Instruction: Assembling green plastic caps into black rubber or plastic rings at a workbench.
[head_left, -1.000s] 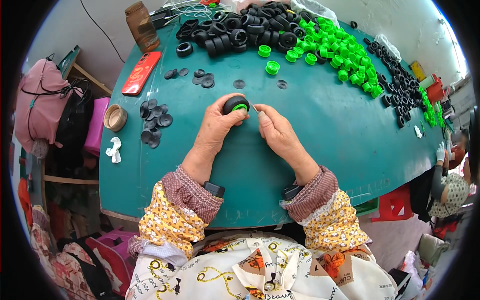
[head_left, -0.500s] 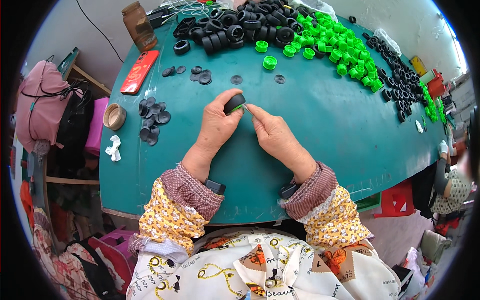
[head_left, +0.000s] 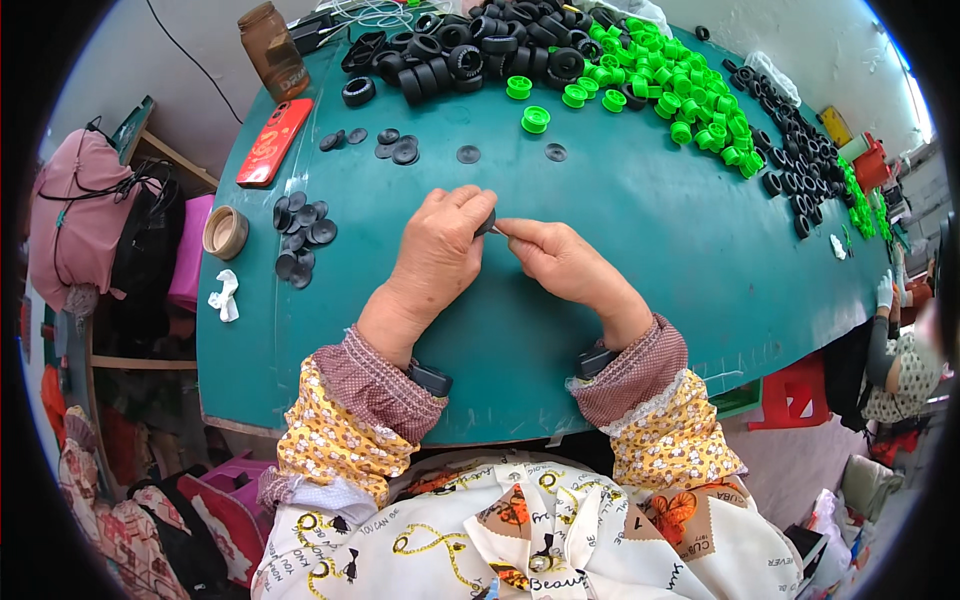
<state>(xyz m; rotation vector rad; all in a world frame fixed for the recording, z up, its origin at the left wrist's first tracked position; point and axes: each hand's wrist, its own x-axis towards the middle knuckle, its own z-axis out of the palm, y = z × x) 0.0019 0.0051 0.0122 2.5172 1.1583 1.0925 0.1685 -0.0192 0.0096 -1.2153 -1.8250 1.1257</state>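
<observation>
My left hand [head_left: 435, 245] is closed round a small black toy tyre [head_left: 487, 222] above the middle of the table, its fingers hiding most of it. My right hand [head_left: 565, 262] pinches a thin pale tool [head_left: 497, 232], whose tip meets the tyre's right side; its exact kind is too small to make out. Beyond the hands, single black discs [head_left: 469, 154] lie flat, and a loose bright green wheel rim [head_left: 535, 120] stands a little farther off. To the left is a loose cluster of black discs [head_left: 303, 232].
The green tabletop [head_left: 640, 220] carries heaps of black tyres [head_left: 438, 75] and green rims [head_left: 690, 100] along its far side. At left are a red phone [head_left: 275, 142], a brown bottle [head_left: 273, 50], a tape roll [head_left: 225, 232] and crumpled tissue [head_left: 224, 295]. Another person [head_left: 905, 370] works at far right.
My left hand has rolled over, so its back now covers much of the tyre and the green inside no longer shows. My right hand has shifted slightly, still pinching the tool at the tyre.
</observation>
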